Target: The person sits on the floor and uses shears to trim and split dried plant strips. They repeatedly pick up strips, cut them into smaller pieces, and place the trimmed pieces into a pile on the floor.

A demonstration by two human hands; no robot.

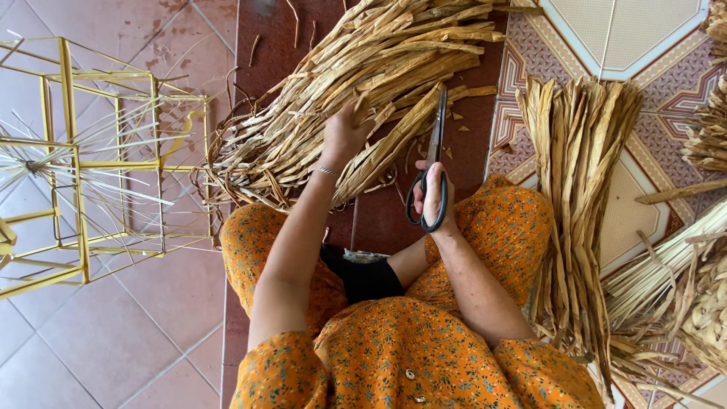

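My left hand (345, 136) reaches forward into a large heap of dried straw-coloured plant strips (363, 91) on the floor and grips a few of them. My right hand (433, 193) holds black-handled scissors (435, 155) with the long blades pointing away from me, resting beside the heap. I sit on the floor in orange patterned clothing (394, 348).
A tidy bundle of the same dried strips (579, 212) lies at my right knee. More dried fibre piles (697, 288) sit at the far right on patterned tiles. A yellow metal frame (83, 167) with thin strands stands at left on pinkish tiles.
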